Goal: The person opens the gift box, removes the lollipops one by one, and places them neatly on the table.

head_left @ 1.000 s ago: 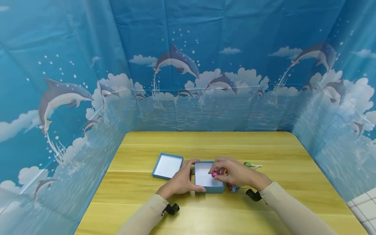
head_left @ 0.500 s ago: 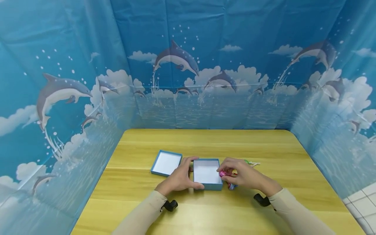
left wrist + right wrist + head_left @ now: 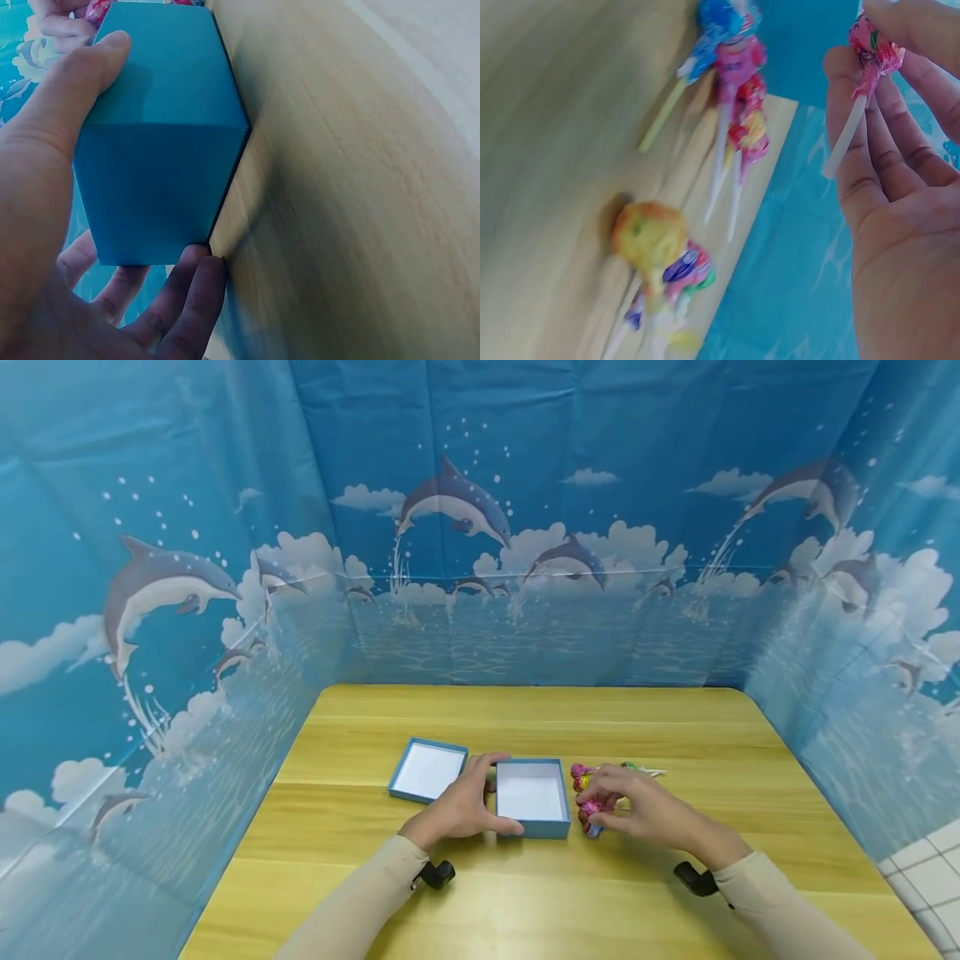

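My left hand (image 3: 467, 802) grips the left side of a blue box (image 3: 546, 829), thumb on the near wall and fingers on the far wall. The box is uncovered, its white inside facing up. In the left wrist view the thumb lies against the blue wall (image 3: 172, 67). My right hand (image 3: 647, 806), right of the box, pinches a pink-wrapped lollipop (image 3: 874, 52) between thumb and fingers, its white stick pointing down over the palm in the right wrist view. Beside and below that hand lie more lollipops, among them a blue-wrapped one (image 3: 718, 26) and a yellow one (image 3: 651, 234).
The box's shallow blue lid (image 3: 430, 771), white inside up, rests left of the left hand. A green-wrapped lollipop (image 3: 632, 767) lies beyond the right hand. Wooden table (image 3: 517, 902) underneath; a dolphin-printed blue curtain (image 3: 465, 643) encloses its back and sides.
From over the box, my right hand has moved right to above the lollipops beside it, the pink-wrapped lollipop still pinched. My left hand keeps its grip on the box.
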`<state>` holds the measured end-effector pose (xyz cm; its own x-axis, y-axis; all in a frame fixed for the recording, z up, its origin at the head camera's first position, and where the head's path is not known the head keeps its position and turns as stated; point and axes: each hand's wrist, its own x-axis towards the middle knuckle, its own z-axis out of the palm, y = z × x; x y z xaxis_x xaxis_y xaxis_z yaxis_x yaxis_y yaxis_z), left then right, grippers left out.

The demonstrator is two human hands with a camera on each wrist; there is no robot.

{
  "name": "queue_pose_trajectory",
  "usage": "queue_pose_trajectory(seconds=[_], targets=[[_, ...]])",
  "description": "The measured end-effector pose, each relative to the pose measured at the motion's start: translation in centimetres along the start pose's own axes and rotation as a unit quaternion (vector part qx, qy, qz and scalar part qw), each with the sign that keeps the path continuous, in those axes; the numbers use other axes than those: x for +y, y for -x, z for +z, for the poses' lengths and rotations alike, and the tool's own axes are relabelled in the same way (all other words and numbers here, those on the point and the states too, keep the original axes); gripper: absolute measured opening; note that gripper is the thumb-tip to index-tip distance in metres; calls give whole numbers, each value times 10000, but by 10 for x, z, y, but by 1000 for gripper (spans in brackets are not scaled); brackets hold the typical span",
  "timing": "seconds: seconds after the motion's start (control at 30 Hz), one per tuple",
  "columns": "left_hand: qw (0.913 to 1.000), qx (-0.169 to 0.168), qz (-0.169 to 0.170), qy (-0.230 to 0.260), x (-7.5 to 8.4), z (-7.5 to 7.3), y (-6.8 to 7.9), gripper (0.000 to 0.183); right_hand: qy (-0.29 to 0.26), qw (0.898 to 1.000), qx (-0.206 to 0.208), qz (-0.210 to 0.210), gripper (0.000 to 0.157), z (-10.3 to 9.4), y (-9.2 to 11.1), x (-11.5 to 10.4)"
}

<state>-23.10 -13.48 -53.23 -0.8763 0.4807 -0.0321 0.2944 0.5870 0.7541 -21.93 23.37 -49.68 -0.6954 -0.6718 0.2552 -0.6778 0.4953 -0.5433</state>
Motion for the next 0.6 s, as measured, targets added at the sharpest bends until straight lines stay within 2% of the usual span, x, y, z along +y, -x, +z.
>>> queue_pose_trajectory(seconds=[0.37,0.6], targets=[[10000,52,-13,42,-2,1,-6,117,-18,9995,306,-43,32,-10,34,19],[9999,68,-118,19,-2,1,-4,117,14,9988,443,-218,37,-10,52,36]])
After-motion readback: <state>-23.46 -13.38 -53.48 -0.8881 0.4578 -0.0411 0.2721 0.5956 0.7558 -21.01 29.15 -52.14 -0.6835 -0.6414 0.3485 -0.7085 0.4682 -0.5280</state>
